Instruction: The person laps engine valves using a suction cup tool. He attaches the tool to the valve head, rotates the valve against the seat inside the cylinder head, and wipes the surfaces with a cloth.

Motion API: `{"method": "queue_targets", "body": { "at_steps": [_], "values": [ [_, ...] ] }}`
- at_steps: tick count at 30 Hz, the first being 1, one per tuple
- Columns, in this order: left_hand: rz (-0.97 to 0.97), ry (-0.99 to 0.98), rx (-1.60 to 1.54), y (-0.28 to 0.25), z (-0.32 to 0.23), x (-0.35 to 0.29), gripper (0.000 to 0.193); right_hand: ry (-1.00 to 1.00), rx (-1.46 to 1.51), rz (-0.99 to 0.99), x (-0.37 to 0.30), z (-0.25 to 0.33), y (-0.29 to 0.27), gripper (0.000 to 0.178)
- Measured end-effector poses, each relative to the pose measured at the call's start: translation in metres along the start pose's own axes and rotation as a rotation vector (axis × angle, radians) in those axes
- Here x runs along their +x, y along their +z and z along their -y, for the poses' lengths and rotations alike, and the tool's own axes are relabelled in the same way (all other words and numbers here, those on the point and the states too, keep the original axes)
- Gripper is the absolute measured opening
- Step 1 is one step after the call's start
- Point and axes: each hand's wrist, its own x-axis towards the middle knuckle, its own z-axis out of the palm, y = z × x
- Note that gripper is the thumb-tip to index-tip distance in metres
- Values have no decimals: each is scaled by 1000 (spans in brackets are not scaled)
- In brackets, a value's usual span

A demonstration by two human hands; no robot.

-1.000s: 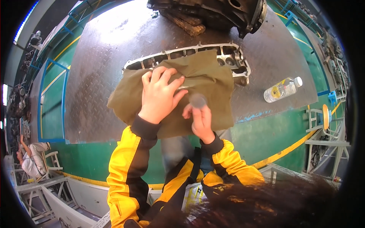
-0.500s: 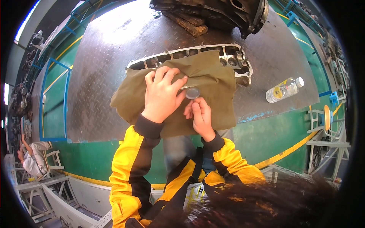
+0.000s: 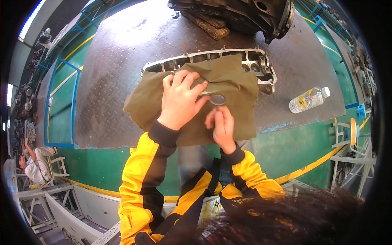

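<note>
An olive-green cloth (image 3: 239, 118) lies over the near side of a metal cylinder head (image 3: 256, 67). Above the cloth is an engine valve, its round grey head (image 3: 217, 100) facing up and a short light piece of metal showing beside it. My left hand (image 3: 179, 100) rests on the cloth, fingers bent, its thumb and fingertips closed about that metal; most of the grip is hidden. My right hand (image 3: 222, 125) is closed just below the round head, with a fingertip at its near edge. Some of its fingers are blurred.
A ridged steel tabletop (image 3: 106, 94) bears everything. Right of the cloth a clear bottle (image 3: 307, 100) with a white cap lies on its side. A dark engine casing (image 3: 245, 18) sits on wooden blocks (image 3: 208, 27) at the far side. A seated person (image 3: 36, 165) is at far left.
The round valve head has shifted slightly right against the left hand and looks more tilted. My right hand's curled fingers have moved a little. The whole view has slid slightly rightward.
</note>
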Motion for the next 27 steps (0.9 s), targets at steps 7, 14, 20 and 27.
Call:
{"method": "queue_targets", "body": {
  "at_steps": [7,14,20,27],
  "values": [
    [10,-7,-1,1,2,-3,35,76,-50,35,8,5,-1,31],
    [-12,-9,-19,3,1,-2,34,34,-42,43,5,7,-2,25],
    [-6,-15,-12,1,1,-1,36,-124,-48,85,4,12,-5,24],
    [0,-17,-8,1,-1,0,36,43,-96,85,4,18,1,20]
  ]
}}
